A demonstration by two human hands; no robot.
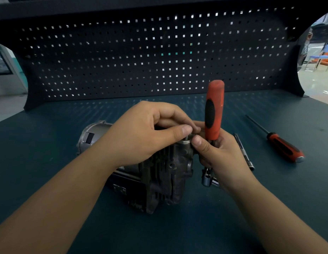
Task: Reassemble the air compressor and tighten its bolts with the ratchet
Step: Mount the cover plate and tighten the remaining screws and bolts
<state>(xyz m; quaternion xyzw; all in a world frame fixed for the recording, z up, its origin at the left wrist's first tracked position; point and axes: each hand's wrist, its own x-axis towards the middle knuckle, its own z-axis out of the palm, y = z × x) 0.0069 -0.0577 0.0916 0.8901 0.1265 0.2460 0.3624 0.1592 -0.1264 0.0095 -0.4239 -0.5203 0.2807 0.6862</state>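
The compressor (pixel 159 173) is lying on the bench (pixel 49 143), its finned end toward the person. The left hand (pixel 141 132) is curling over the compressor's top and gripping it, thumb and fingers pinching together there (whatever small piece sits between them is hidden). The right hand (pixel 220 156), touching the left, is gripping the ratchet (pixel 214 110), with the red handle standing upright and the socket head showing below the palm. An extension bar (pixel 244 153) and a screwdriver (pixel 284 147) are lying to the right.
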